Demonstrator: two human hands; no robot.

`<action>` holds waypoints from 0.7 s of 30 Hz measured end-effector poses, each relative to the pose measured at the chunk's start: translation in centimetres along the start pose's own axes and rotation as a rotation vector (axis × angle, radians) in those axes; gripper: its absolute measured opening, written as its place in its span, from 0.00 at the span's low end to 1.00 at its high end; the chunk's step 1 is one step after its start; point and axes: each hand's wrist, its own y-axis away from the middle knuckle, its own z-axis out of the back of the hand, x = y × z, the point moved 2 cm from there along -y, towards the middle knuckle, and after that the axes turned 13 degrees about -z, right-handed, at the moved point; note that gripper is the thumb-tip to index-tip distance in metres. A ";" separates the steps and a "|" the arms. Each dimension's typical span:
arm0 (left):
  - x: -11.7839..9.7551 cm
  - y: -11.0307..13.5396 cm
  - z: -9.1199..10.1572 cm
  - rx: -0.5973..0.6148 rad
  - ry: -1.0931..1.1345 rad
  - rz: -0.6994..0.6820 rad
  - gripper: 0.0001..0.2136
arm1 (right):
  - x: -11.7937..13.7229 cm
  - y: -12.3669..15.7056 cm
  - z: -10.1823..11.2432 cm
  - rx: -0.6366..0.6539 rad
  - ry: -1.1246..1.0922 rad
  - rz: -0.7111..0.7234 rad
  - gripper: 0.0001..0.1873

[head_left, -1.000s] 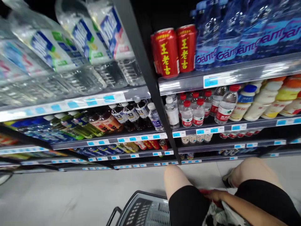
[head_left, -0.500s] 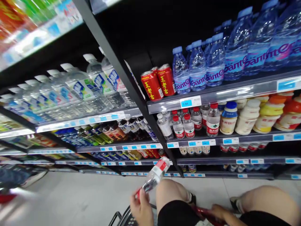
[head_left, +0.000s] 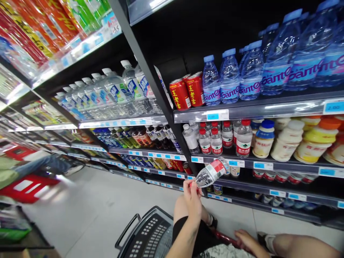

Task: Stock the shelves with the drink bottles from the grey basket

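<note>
My left hand (head_left: 192, 195) pinches the red cap of a clear plastic water bottle (head_left: 212, 172) with a red and white label. The bottle is tilted, its base pointing up and right in front of the lower shelves. Low in the picture, my right hand (head_left: 248, 243) is closed at a slim red object (head_left: 227, 238) beside my legs; its kind is unclear. Small red-capped water bottles (head_left: 216, 141) with similar labels stand on the shelf just above the held bottle.
A black shopping basket (head_left: 147, 233) is on the floor left of my legs. Shelves hold red cans (head_left: 180, 94), blue water bottles (head_left: 251, 73), white-capped bottles (head_left: 114, 87) and tubs of drink (head_left: 264, 140). A shelf post (head_left: 150, 68) slants between bays. A blurred person's leg (head_left: 40, 163) shows far left.
My left hand has moved up and right with the bottle, which now lies in front of the shelf edge. The view has shifted left, showing more of the basket. My right hand stays low.
</note>
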 end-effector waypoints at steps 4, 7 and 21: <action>-2.7 -1.2 -1.0 0.116 -0.155 -0.205 0.23 | 1.2 -0.2 -0.5 0.076 0.004 0.033 0.24; -5.2 -1.8 -2.2 0.292 -0.377 -0.299 0.17 | 2.0 -0.5 -1.5 0.087 0.016 0.068 0.23; -7.8 -4.5 -9.6 0.504 -0.637 -0.437 0.17 | 2.4 0.3 -2.2 0.102 0.011 0.076 0.20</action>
